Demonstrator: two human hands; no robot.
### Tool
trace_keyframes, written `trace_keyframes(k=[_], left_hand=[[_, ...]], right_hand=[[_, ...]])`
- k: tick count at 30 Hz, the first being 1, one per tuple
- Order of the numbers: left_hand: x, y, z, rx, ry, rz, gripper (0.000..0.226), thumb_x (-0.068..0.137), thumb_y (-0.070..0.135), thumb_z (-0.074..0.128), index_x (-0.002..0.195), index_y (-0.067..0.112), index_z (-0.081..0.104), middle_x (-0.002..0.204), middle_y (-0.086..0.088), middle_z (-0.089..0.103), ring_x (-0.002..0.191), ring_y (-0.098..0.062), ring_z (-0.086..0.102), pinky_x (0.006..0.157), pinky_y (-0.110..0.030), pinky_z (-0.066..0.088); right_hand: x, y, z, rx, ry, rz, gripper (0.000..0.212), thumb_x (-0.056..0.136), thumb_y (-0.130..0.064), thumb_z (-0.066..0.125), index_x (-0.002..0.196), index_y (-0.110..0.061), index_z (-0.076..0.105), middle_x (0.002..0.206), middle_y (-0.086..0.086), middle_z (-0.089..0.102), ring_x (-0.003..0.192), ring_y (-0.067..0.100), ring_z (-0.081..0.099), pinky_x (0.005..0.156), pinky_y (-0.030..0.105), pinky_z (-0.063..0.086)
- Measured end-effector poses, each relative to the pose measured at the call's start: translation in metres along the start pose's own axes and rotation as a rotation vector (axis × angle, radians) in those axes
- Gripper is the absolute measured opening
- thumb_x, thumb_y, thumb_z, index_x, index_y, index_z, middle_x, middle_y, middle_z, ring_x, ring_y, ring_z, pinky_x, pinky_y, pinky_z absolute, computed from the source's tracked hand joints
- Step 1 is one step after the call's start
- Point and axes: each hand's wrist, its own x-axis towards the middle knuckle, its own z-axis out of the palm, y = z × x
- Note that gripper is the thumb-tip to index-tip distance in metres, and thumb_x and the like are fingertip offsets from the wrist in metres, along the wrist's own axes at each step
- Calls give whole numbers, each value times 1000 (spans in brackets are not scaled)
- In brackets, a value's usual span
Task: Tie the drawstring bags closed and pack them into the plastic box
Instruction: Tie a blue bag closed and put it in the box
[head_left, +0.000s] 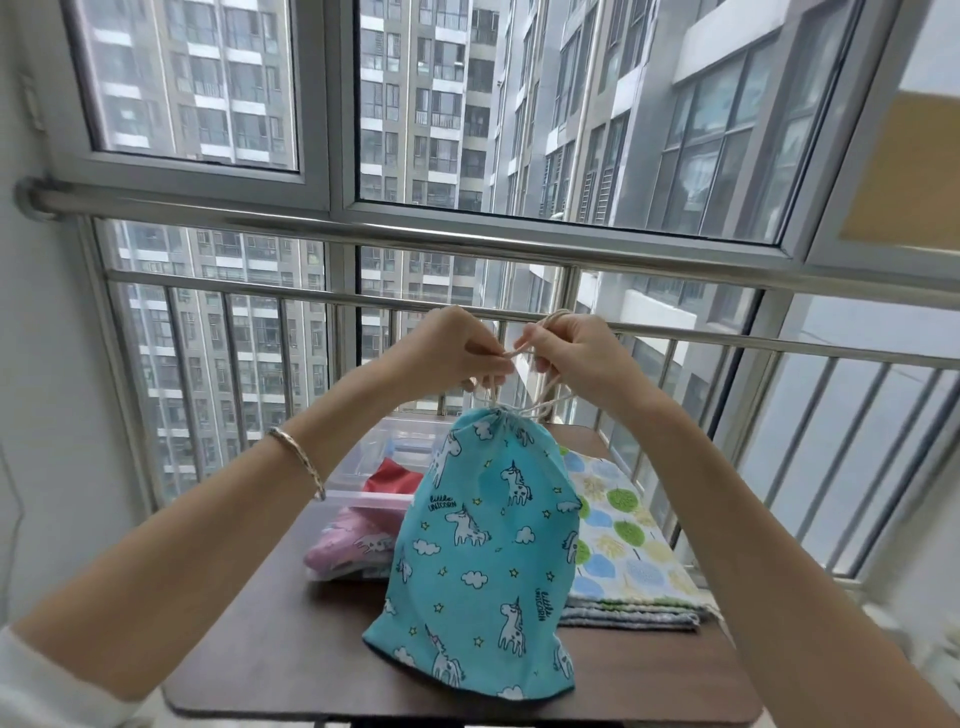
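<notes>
- Tabletop (270, 649): dark brown. The turquoise unicorn drawstring bag (483, 545) stands upright on it near the front edge, about mid-width, mouth cinched.
- Right edge, just beside the bag: flat stack of folded fabric (623, 535), tree print on top.
- Left of the bag and partly behind it: clear plastic box (363, 499), open. A pink bag (348, 545) shows through its front wall and red fabric (392, 475) lies further in.
- Drawstring (545, 400): pale cord running up from the bag mouth to both hands.
- Left hand (452, 348): fingers curled, pinching the cord above the mouth. Bracelet (298, 457) on that wrist.
- Right hand (566, 353): fingers curled round the cord, a loop over the top of the hand. The hands nearly touch.
- Behind: steel railing (727, 338), window, tower blocks.
</notes>
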Motion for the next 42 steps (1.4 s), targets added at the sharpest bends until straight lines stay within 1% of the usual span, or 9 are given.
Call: trace_keyframes(k=[2,5,12,17,20,24,29,38,42], left_hand=[[-2,-1,-2,118,47,52,16,84,26,69,84,11,74,67,0,68,45,-5,53,47,-13,42],[-5,-2,-7,156,23,84,22,83,29,69,80,7,73,62,-1,64,42,-4,45,42,-13,37],[-13,-22,-36,-287,22,-98,20,87,29,61,81,13,71,56,7,60,48,-3,46,45,-13,39],[-16,-53,-40,-453,127,-227,34,74,43,64,83,11,73,58,2,51,52,-10,41,47,-14,39],[-17,-69,-45,-277,46,-375,31,83,36,63,88,6,72,59,0,52,50,-8,43,48,-14,40],[-18,-68,-35,117,-208,-432,28,93,32,55,95,9,71,91,-8,71,68,-11,56,64,-18,45],[-13,-9,7,-190,-366,-119,48,102,41,25,135,15,49,128,-5,60,116,-15,54,100,-29,39],[-6,10,28,-288,-296,-11,33,100,29,41,87,13,67,76,15,63,57,7,53,61,-8,41],[-4,7,24,-315,-129,19,22,90,33,60,83,16,73,75,-6,70,62,-33,50,60,-29,44]], right_hand=[[1,0,-3,-83,-25,6,24,99,-25,51,83,-13,64,68,2,61,64,25,54,65,46,51],[0,-1,-8,-84,-39,62,25,101,-23,46,82,-15,61,65,3,61,59,21,55,60,35,46],[-4,-2,-20,130,-50,215,31,102,-21,45,80,-6,60,64,6,54,36,0,44,37,13,33],[-7,-3,-19,394,-145,300,26,99,-17,50,91,1,67,65,0,56,48,6,44,46,17,35],[-8,-5,-14,461,-192,306,21,95,-11,53,96,4,68,76,5,61,62,10,52,60,20,45],[-7,-1,-6,423,-199,302,14,89,-3,61,96,4,70,79,9,67,69,15,55,69,26,48],[-6,-2,0,375,-203,273,8,84,-4,66,88,0,72,76,9,67,67,15,57,64,24,48],[-7,5,-15,476,-199,199,14,87,-3,63,98,2,70,78,16,66,74,26,57,70,29,47],[-6,6,-14,494,-154,248,10,87,-5,65,93,-1,72,82,15,67,71,21,56,61,21,48]])
